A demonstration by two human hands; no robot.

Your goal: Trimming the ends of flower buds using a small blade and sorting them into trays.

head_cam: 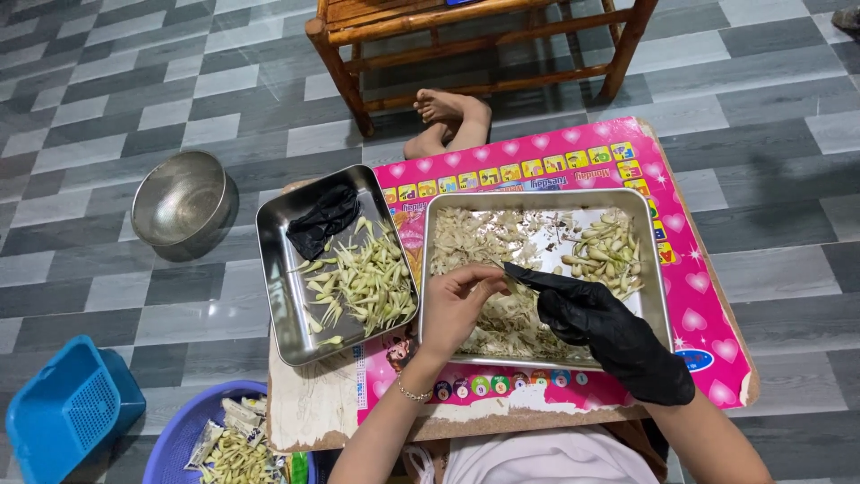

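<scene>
My left hand [455, 305] is bare and pinches a small pale flower bud over the large steel tray [651, 269]. My right hand [598, 330] wears a black glove and holds a thin dark blade whose tip meets that bud. The large tray holds a heap of pale peeled scraps [488, 242] and a pile of whole buds [606, 251] at its right. A smaller steel tray [278, 305] to the left holds several greenish split buds [367, 282] and a spare black glove [322, 220].
Both trays sit on a low board with a pink heart-patterned cover [708, 314]. A steel bowl [182, 202] stands on the tiled floor at left. A blue basket [67, 408] and a purple basin [188, 435] of buds lie near left. Another person's bare feet [445, 116] rest under a bamboo bench [484, 45].
</scene>
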